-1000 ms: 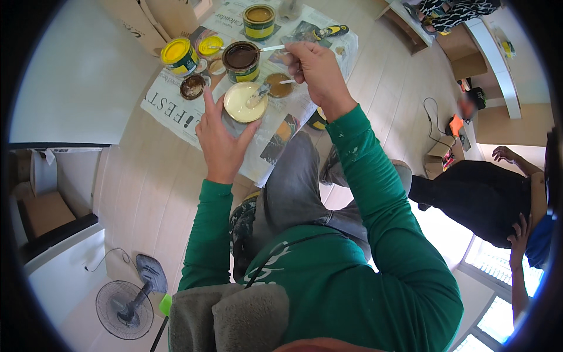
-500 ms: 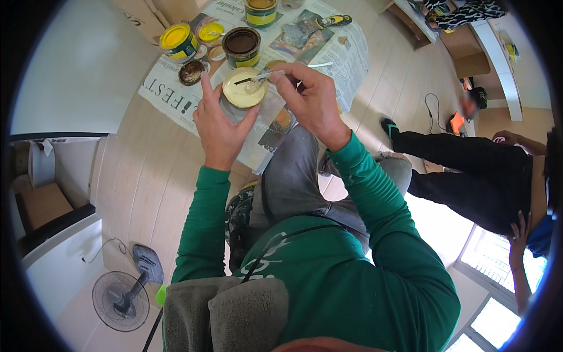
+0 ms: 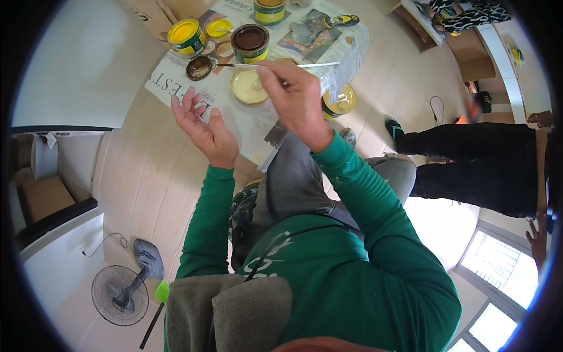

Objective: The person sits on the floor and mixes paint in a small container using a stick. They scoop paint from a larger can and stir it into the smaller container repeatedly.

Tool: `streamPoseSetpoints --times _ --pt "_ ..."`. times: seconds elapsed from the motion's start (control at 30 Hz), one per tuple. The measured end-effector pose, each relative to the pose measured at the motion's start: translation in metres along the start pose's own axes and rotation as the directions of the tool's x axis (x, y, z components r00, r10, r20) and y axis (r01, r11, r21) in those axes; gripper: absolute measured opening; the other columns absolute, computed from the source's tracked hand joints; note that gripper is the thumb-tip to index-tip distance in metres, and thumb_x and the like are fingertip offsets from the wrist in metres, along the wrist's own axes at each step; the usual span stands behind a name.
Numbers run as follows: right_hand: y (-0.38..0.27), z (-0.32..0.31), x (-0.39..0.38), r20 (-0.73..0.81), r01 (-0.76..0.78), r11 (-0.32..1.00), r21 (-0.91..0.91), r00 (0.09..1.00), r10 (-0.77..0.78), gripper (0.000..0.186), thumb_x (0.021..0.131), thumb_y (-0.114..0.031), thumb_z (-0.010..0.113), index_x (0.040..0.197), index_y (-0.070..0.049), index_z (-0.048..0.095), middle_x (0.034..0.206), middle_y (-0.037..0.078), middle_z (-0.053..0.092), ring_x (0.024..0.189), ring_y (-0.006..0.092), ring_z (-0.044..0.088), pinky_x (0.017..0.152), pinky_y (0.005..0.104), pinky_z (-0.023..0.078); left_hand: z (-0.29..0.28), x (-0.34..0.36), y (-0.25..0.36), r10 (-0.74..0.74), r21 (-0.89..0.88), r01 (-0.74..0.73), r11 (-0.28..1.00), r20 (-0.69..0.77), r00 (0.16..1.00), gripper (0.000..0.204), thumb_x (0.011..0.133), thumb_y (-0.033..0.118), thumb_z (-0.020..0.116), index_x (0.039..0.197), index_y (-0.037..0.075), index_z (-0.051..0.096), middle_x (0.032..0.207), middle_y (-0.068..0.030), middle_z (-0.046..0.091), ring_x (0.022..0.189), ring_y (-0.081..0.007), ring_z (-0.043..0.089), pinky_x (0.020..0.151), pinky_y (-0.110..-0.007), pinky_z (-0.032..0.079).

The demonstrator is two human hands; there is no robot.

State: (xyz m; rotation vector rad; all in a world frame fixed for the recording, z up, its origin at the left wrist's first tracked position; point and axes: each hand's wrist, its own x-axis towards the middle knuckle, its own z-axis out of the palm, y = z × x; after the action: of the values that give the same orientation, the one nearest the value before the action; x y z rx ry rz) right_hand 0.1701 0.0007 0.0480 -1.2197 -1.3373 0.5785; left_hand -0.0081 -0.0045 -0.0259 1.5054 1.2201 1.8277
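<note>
In my right hand (image 3: 291, 97) is a thin white stick (image 3: 319, 64) with a dark brown tip, pinched between thumb and fingers. Its tip hangs over the newspaper near the brown-stained lid (image 3: 199, 68). Below the stick sits a round container of cream-coloured paint (image 3: 246, 88), its right edge partly behind my right hand. My left hand (image 3: 206, 132) is open, palm up, apart from the container and touching nothing. Beyond stand a can of dark brown paint (image 3: 250, 41), a can with a yellow top (image 3: 186, 36) and a yellow lid (image 3: 219, 29).
Newspaper (image 3: 170, 79) covers the work surface. A scraper (image 3: 328, 23) and another can (image 3: 270, 10) lie toward its far side. A gold-topped can (image 3: 340, 102) stands right of my right hand. A person in black trousers (image 3: 475, 167) is at the right; a fan (image 3: 120, 295) stands lower left.
My left hand has let go of the cream paint container and drawn back, opening palm up. My right hand has lifted the stick out of the container and its tip has moved left.
</note>
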Motion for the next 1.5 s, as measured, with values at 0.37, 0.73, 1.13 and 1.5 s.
streamPoseSetpoints --times 0.37,0.73,1.13,1.5 --pt "-0.002 0.070 0.025 0.524 0.702 0.422 -0.573 0.711 -0.469 0.031 0.088 -0.019 0.072 0.116 -0.008 0.082 0.094 0.005 0.068 0.099 0.0279 0.063 0.079 0.0408 0.047 0.000 0.003 -0.007 -0.174 -0.248 0.129 0.960 -0.169 0.970 0.069 0.108 0.005 0.046 0.173 0.002 0.023 0.165 -0.0208 0.048 0.136 -0.0284 0.056 0.115 -0.040 0.044" --pt "-0.004 -0.035 0.019 0.126 0.242 0.731 -0.638 0.969 -0.212 0.032 0.094 -0.034 0.082 0.111 -0.007 0.084 0.093 0.010 0.074 0.093 0.0321 0.071 0.082 0.0462 0.056 0.004 0.003 0.009 0.031 0.193 -0.052 0.980 0.111 0.993 0.095 0.092 0.017 0.080 0.171 0.001 0.031 0.160 -0.0172 0.056 0.142 -0.0329 0.049 0.121 -0.047 0.037" --pt "0.016 -0.030 0.062 0.244 0.116 0.879 -0.462 0.970 0.000 0.032 0.097 -0.032 0.076 0.100 -0.001 0.083 0.087 0.019 0.079 0.081 0.0380 0.076 0.077 0.0477 0.060 0.017 0.014 0.016 0.008 0.521 -0.228 0.823 0.390 0.921 0.130 0.078 0.045 0.098 0.175 0.002 0.023 0.142 -0.0135 0.072 0.139 -0.0381 0.053 0.117 -0.057 0.032" --pt "0.019 -0.039 0.058 0.194 0.036 0.896 -0.442 0.979 0.056 0.031 0.096 -0.028 0.072 0.094 0.002 0.079 0.087 0.022 0.077 0.082 0.0413 0.076 0.078 0.0475 0.060 0.015 0.013 0.018 0.000 0.552 -0.231 0.801 0.385 0.923 0.132 0.078 0.042 0.098 0.176 0.003 0.019 0.140 -0.0104 0.073 0.134 -0.0361 0.055 0.115 -0.055 0.035"
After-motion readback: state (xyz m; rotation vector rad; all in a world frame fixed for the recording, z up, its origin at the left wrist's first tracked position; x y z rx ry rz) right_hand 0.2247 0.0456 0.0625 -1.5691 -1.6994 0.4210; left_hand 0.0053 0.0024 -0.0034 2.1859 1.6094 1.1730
